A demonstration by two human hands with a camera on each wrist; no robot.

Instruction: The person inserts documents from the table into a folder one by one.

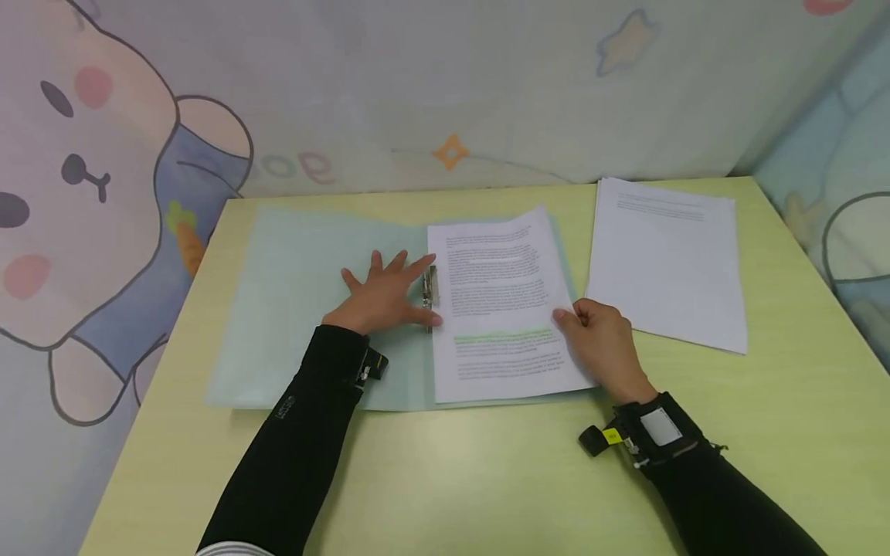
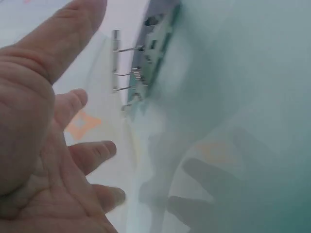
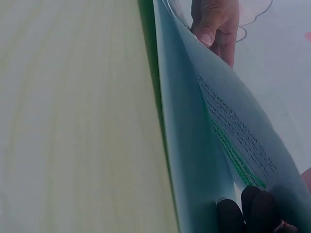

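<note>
Folder [image 1: 292, 309]: translucent pale green plastic, lying open at frame centre on the worktop [image 1: 487, 479].
Clip [image 1: 431, 289]: thin metal.
Left hand [image 1: 385, 297]: fingers spread flat, grip released.
Right hand [image 1: 601, 344]: pinching the printed sheet [image 1: 497, 301].
Stack [image 1: 667, 262]: white paper, upper right.

A pale yellow-green table [image 1: 487, 479] fills the lower and middle part of the head view, its far edge running against a wall covering [image 1: 431, 85] printed in soft pastels. At the upper left of the frame a large cartoon bear [image 1: 76, 193] with pink cheeks is printed on it, with a small orange diamond star [image 1: 450, 151] near the top centre and a pale yellow star [image 1: 626, 42] toward the upper right. Light is even and soft.
</note>
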